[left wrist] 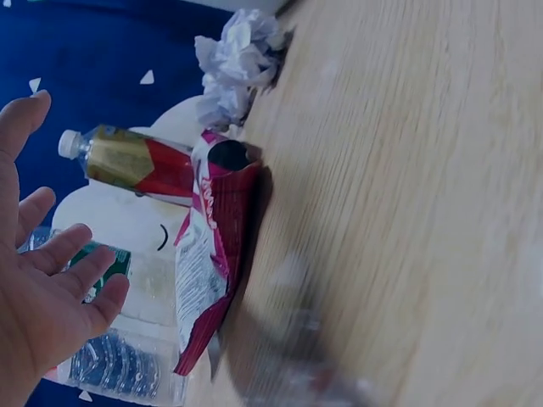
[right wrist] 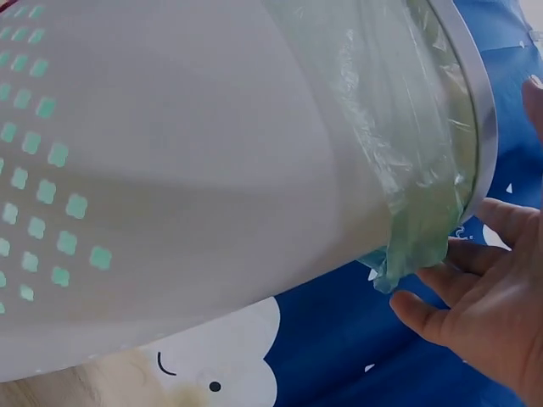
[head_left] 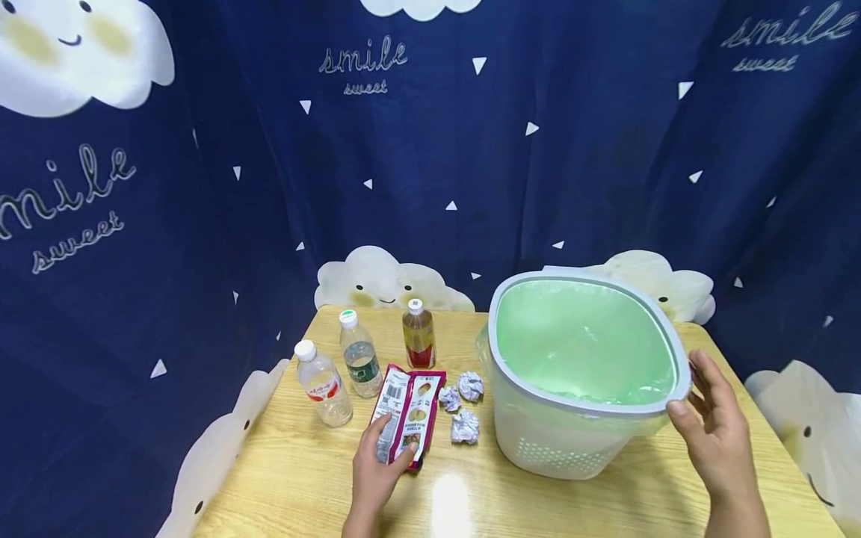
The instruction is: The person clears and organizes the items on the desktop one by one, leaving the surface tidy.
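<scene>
My left hand (head_left: 378,469) hovers over the near end of two snack packets, its fingers spread and holding nothing. One magenta-edged packet (head_left: 420,412) lies beside the other packet (head_left: 392,402). In the left wrist view a packet (left wrist: 197,263) sits apart from the fingertips. My right hand (head_left: 721,430) is at the right rim of a white trash bin (head_left: 551,448), fingers loosely bent. A green plastic liner (head_left: 585,336) fills the bin and folds over its rim. In the right wrist view the fingers lie beside the liner's hanging edge (right wrist: 424,229); whether they touch is unclear.
Left of the packets stand a clear bottle with a red label (head_left: 326,388) and one with a green label (head_left: 362,362). Behind them is a bottle of brown drink (head_left: 419,336). Three crumpled paper balls (head_left: 465,427) lie between packets and bin on the wooden table (head_left: 282,463).
</scene>
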Motion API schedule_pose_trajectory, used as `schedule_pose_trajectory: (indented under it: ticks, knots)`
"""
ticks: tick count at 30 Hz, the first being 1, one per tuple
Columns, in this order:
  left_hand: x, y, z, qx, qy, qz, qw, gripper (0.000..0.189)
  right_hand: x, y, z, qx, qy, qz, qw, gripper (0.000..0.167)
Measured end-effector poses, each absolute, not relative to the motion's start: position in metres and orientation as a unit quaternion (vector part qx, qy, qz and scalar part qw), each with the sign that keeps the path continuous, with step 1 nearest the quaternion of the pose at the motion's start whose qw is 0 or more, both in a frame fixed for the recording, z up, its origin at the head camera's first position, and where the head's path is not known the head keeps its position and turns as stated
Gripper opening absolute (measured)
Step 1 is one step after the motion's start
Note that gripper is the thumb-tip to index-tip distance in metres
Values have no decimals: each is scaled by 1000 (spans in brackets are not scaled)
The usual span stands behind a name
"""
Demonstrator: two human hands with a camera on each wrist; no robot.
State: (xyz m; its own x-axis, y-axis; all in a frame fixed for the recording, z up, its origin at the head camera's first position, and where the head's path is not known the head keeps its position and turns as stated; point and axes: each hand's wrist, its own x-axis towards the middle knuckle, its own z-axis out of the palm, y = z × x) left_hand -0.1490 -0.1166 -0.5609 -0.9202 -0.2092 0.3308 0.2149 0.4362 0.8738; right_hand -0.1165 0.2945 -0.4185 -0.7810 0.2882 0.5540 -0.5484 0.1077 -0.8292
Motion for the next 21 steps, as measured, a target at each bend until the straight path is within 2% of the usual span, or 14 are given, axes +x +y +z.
schedule_pose_trajectory:
  ticks: [9,15,21]
  knots:
    - [-150,-104,-555,-14,-815,-552,174,67,-122,293,-411,45,-774,565,282,74]
    - [-156,-99,-555,-23,-812,-566,144,67,-134,294,-412,58,-792,545,270,81]
    - [-161,-95,-557,-44,-815,-558,152,69,-139,295,-416,64,-792,554,249,84]
